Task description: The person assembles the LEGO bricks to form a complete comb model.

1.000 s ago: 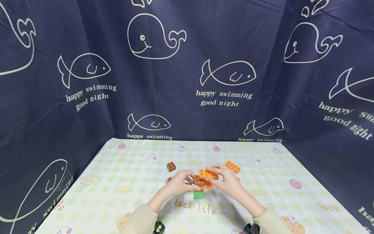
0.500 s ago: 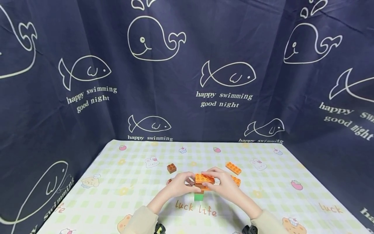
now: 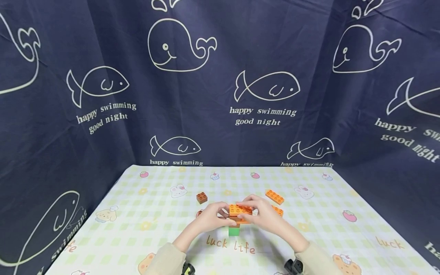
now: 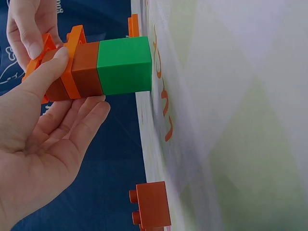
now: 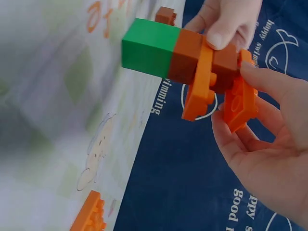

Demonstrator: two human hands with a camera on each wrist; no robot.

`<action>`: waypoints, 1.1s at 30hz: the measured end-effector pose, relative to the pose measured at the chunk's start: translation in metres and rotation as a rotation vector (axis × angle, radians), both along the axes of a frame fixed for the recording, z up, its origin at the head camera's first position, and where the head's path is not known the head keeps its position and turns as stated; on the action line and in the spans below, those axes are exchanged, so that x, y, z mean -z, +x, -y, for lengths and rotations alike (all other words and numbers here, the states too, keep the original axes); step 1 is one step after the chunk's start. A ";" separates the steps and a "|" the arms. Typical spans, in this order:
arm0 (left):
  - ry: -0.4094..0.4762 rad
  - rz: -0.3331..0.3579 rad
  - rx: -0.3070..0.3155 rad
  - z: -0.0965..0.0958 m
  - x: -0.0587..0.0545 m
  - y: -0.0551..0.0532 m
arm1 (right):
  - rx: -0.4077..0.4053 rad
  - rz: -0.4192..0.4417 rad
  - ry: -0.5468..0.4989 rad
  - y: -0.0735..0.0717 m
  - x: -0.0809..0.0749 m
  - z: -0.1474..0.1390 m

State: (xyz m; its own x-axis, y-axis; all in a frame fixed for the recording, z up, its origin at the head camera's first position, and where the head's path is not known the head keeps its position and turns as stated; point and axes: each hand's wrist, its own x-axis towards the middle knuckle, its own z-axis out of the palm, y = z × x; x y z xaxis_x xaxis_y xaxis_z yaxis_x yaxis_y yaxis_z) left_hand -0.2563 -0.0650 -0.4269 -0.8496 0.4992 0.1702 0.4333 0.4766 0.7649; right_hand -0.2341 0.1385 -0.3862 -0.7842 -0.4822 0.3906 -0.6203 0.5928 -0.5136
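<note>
On the table stands a stack of toy building bricks: a green brick [image 4: 124, 66] at the bottom, a brown brick [image 5: 185, 57], a flat orange brick [image 5: 198, 94], then an upper brown brick [image 5: 224, 67]. Another flat orange brick [image 3: 237, 209] lies over the top, sticking out to the right. My left hand [image 3: 211, 217] grips the stack around the upper brown brick, its thumb on the near side. My right hand [image 3: 264, 214] pinches the top orange brick between thumb and fingers. Whether that brick is fully pressed down, I cannot tell.
A loose brown brick [image 3: 202, 197] lies behind my left hand, with another brown brick [image 3: 199, 213] partly hidden by it. Two flat orange bricks, one farther back [image 3: 274, 196], lie beyond my right hand. A dark blue curtain [image 3: 220, 114] surrounds the checked tablecloth [image 3: 137, 221].
My right hand has brought the top orange brick left and down, over the upper brown brick, covering its studs. During the last half second the hands have hardly moved.
</note>
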 end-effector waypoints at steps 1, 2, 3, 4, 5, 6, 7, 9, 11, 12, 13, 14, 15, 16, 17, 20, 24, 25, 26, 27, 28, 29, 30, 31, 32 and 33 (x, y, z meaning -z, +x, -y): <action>-0.001 -0.001 0.001 0.000 0.000 0.000 | -0.004 0.011 0.005 0.000 -0.001 0.000; -0.002 -0.003 0.000 0.000 0.000 0.000 | -0.007 0.023 0.006 0.000 -0.002 0.000; -0.001 -0.005 0.001 0.000 0.000 0.000 | -0.011 0.030 0.011 0.000 -0.003 0.000; -0.001 -0.007 0.002 0.000 0.000 0.000 | -0.013 0.040 0.012 0.000 -0.004 0.000; -0.001 -0.010 0.001 0.000 0.000 0.000 | -0.019 0.044 0.010 -0.001 -0.004 0.000; -0.002 -0.013 0.001 0.000 0.000 0.000 | -0.023 0.049 0.007 -0.001 -0.004 -0.001; -0.003 -0.017 0.001 0.000 0.000 -0.001 | -0.026 0.057 0.003 -0.001 -0.004 -0.001; -0.005 -0.021 0.004 0.000 0.001 -0.001 | -0.030 0.067 -0.008 -0.001 -0.004 -0.001; -0.008 -0.026 0.007 0.000 0.001 -0.001 | -0.034 0.076 -0.020 -0.002 -0.004 -0.002; -0.008 -0.026 0.008 0.000 0.001 -0.001 | -0.035 0.079 -0.023 -0.002 -0.004 -0.002; -0.007 -0.027 0.010 0.000 0.000 -0.001 | -0.037 0.083 -0.028 -0.002 -0.004 -0.002; -0.006 -0.026 0.011 0.000 0.000 -0.001 | -0.040 0.083 -0.033 -0.002 -0.004 -0.003; -0.005 -0.026 0.011 0.000 0.000 -0.001 | -0.044 0.085 -0.036 -0.002 -0.004 -0.003; -0.004 -0.027 0.012 0.000 0.000 -0.001 | -0.047 0.085 -0.038 -0.002 -0.003 -0.003; -0.004 -0.029 0.013 0.000 0.000 -0.001 | -0.048 0.082 -0.038 -0.002 -0.003 -0.003; -0.007 -0.030 0.014 0.000 0.000 0.000 | -0.046 0.081 -0.039 -0.002 -0.003 -0.003; 0.001 -0.017 0.018 0.000 0.001 -0.001 | -0.042 0.093 -0.025 -0.002 -0.003 -0.003; 0.002 -0.013 0.017 0.000 0.001 -0.001 | -0.043 0.094 -0.021 -0.002 -0.003 -0.003; 0.004 -0.012 0.018 0.000 0.001 -0.001 | -0.046 0.095 -0.016 -0.002 -0.003 -0.003; 0.006 -0.010 0.019 0.000 0.002 -0.001 | -0.049 0.096 -0.012 -0.002 -0.004 -0.003; 0.005 -0.012 0.018 0.000 0.002 -0.001 | -0.051 0.095 -0.007 -0.002 -0.004 -0.002; 0.005 -0.015 0.018 0.001 0.002 -0.002 | -0.055 0.091 -0.004 -0.002 -0.005 -0.002; 0.004 -0.014 0.017 0.001 0.002 -0.002 | -0.055 0.084 0.000 -0.003 -0.005 -0.002; 0.002 -0.016 0.014 0.001 0.002 -0.002 | -0.054 0.081 0.001 -0.003 -0.006 -0.001; 0.002 -0.020 0.015 0.001 0.002 -0.003 | -0.054 0.077 0.001 -0.004 -0.006 -0.001; 0.001 -0.024 0.015 0.001 0.002 -0.003 | -0.052 0.072 0.005 -0.004 -0.006 -0.001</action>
State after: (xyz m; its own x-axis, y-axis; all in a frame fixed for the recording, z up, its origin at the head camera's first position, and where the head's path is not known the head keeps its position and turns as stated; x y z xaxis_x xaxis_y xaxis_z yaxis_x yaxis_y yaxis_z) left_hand -0.2592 -0.0660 -0.4293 -0.8379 0.5114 0.1906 0.4582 0.4694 0.7548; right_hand -0.2381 0.1392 -0.3802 -0.7841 -0.5246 0.3317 -0.6118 0.5633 -0.5553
